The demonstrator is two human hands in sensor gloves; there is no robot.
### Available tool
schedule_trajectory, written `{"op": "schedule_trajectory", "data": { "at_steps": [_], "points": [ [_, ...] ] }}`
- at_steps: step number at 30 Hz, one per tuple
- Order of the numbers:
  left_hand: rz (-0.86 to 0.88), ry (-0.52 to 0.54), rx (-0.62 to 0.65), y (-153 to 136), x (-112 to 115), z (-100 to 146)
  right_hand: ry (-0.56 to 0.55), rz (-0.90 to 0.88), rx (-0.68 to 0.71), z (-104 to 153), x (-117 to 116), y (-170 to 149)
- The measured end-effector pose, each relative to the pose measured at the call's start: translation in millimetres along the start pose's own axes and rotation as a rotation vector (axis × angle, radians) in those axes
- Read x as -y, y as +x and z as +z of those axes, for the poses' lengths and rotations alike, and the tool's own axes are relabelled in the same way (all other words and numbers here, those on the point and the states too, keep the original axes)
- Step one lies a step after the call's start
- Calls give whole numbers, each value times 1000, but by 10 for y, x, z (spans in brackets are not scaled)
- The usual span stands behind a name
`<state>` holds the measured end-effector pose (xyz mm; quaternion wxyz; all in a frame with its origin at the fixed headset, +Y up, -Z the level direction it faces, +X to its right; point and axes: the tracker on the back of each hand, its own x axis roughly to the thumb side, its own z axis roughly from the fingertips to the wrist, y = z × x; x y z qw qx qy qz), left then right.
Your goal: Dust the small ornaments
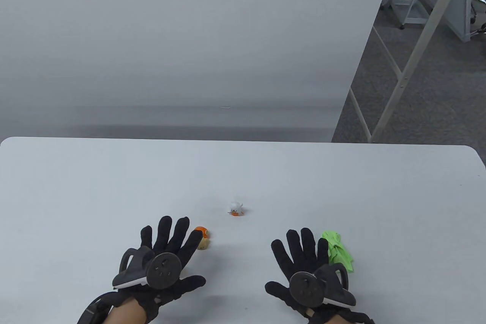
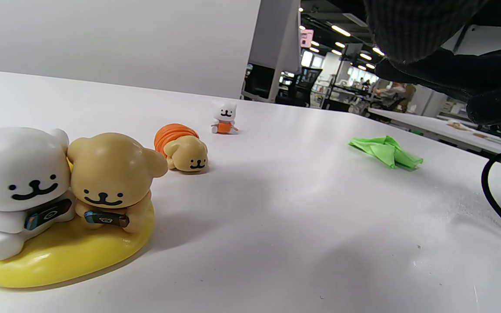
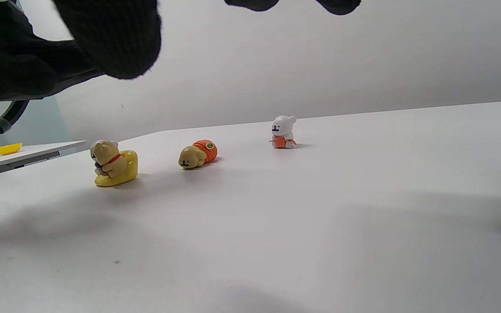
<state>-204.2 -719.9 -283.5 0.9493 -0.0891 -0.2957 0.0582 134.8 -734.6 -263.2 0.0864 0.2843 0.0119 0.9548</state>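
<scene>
A small white figure with an orange skirt (image 1: 235, 208) (image 2: 224, 117) (image 3: 282, 131) stands mid-table. Nearer me lies a tan dog figure with an orange body (image 1: 202, 237) (image 2: 182, 148) (image 3: 198, 154). A white and tan pair on a yellow base (image 2: 55, 204) (image 3: 112, 164) is hidden beneath my left hand in the table view. A crumpled green cloth (image 1: 338, 250) (image 2: 385, 152) lies at the right. My left hand (image 1: 167, 248) hovers with fingers spread straight, index tip by the tan dog. My right hand (image 1: 300, 255) hovers spread just left of the cloth, holding nothing.
The white table (image 1: 114, 187) ends at a far edge against a grey partition wall (image 1: 190, 54). Off the right side stand white metal frame legs (image 1: 402, 73) on grey carpet. A black cable (image 2: 494, 200) runs from my left wrist.
</scene>
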Motion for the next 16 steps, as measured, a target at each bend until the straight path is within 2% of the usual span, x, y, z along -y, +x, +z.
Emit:
{"op": "schedule_trajectory", "data": {
  "at_steps": [16],
  "points": [
    [11,-14,1,8,21,-12,3,-25,-13,9,-1,-25]
  ]
}}
